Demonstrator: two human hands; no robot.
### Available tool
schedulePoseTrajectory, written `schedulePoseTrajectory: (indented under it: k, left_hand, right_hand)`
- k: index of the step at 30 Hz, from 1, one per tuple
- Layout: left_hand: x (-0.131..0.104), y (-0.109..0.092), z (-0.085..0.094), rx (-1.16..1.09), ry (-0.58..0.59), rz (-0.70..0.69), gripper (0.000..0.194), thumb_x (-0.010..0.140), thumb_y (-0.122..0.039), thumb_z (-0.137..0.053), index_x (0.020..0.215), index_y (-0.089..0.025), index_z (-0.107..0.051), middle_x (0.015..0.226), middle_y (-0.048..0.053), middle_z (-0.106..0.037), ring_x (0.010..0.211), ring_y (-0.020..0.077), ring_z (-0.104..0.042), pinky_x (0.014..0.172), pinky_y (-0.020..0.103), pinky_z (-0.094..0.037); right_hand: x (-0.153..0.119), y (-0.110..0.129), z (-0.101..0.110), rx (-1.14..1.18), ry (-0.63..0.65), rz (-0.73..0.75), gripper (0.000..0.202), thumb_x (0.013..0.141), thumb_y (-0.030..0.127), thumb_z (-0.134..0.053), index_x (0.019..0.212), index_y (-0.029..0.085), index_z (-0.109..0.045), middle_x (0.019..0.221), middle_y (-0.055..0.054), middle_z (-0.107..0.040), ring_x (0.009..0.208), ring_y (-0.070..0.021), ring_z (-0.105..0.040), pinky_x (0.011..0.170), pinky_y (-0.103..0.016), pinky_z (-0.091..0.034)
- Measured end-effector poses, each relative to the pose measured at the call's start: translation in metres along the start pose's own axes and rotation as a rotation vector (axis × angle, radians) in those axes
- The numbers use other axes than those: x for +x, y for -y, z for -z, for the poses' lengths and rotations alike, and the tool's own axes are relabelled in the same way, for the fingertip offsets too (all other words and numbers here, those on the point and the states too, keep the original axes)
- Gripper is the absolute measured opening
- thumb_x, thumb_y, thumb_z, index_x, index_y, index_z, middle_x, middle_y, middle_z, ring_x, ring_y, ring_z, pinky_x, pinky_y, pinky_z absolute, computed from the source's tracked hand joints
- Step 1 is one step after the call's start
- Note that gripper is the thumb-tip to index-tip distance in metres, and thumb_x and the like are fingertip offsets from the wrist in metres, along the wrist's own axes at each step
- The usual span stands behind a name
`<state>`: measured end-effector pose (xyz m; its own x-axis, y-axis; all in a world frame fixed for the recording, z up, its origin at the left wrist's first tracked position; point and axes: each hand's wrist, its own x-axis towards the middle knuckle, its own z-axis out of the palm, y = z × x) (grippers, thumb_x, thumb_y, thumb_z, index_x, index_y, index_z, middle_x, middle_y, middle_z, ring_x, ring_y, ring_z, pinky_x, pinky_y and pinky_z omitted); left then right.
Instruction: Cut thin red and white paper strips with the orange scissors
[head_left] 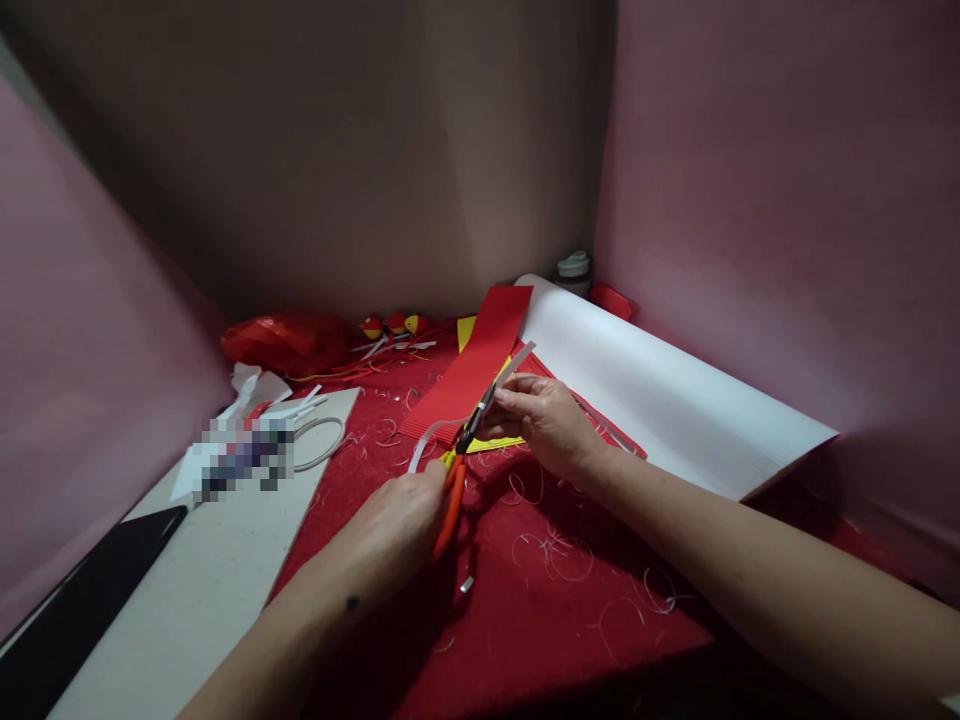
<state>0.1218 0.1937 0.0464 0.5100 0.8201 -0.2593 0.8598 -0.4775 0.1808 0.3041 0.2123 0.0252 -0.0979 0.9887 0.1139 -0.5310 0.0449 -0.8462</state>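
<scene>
My left hand is closed round the handles of a pair of scissors with orange and yellow grips. The dark blades point up and away, lying along a narrow white paper strip. My right hand pinches this strip between thumb and fingers close to the blade tips. A white curl of strip bends down to the left of the blades. Beneath and beyond my hands lie a ribbed red sheet and a yellow sheet. One small white scrap rests on the red cloth nearer me.
Thin curled shavings litter the red cloth. A large white sheet curves along the right. Behind are a red plastic bag, red-and-yellow balls and a lidded jar. A pale board with a black flat object lies left.
</scene>
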Motion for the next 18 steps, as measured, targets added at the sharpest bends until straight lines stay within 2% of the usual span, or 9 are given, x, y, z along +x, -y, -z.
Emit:
schedulePoseTrajectory:
  k: [5, 10, 18]
  left_hand:
    - [0.0029, 0.006, -0.0069, -0.017, -0.018, -0.063, 0.024, 0.082, -0.039, -0.034, 0.088, -0.02, -0.046, 0.082, 0.006, -0.064, 0.065, 0.0172, -0.057, 0.056, 0.027, -0.036]
    - [0.0029, 0.0048, -0.0064, 0.022, -0.013, -0.06, 0.023, 0.081, -0.04, -0.035, 0.087, -0.02, -0.044, 0.081, 0.007, -0.063, 0.061, 0.0166, -0.055, 0.053, 0.026, -0.033]
    - [0.0016, 0.005, -0.0086, 0.008, -0.026, -0.042, 0.025, 0.082, -0.044, -0.034, 0.086, -0.021, -0.045, 0.082, 0.006, -0.064, 0.062, 0.0187, -0.056, 0.052, 0.027, -0.033]
  right_hand:
    - [0.0006, 0.0018, -0.0019, -0.001, -0.035, -0.024, 0.004, 0.072, 0.016, -0.055, 0.07, 0.016, -0.052, 0.063, -0.006, -0.067, 0.056, -0.0163, -0.065, 0.058, -0.031, -0.055]
    - [0.0026, 0.0066, -0.0025, 0.0, -0.092, -0.039, 0.007, 0.074, 0.017, -0.053, 0.074, 0.019, -0.046, 0.056, 0.0, -0.062, 0.045, -0.0158, -0.062, 0.047, -0.031, -0.054]
    - [0.0039, 0.0048, -0.0002, -0.022, -0.078, 0.003, 0.009, 0.077, 0.018, -0.052, 0.07, 0.018, -0.048, 0.058, -0.001, -0.062, 0.048, -0.0131, -0.061, 0.051, -0.028, -0.054]
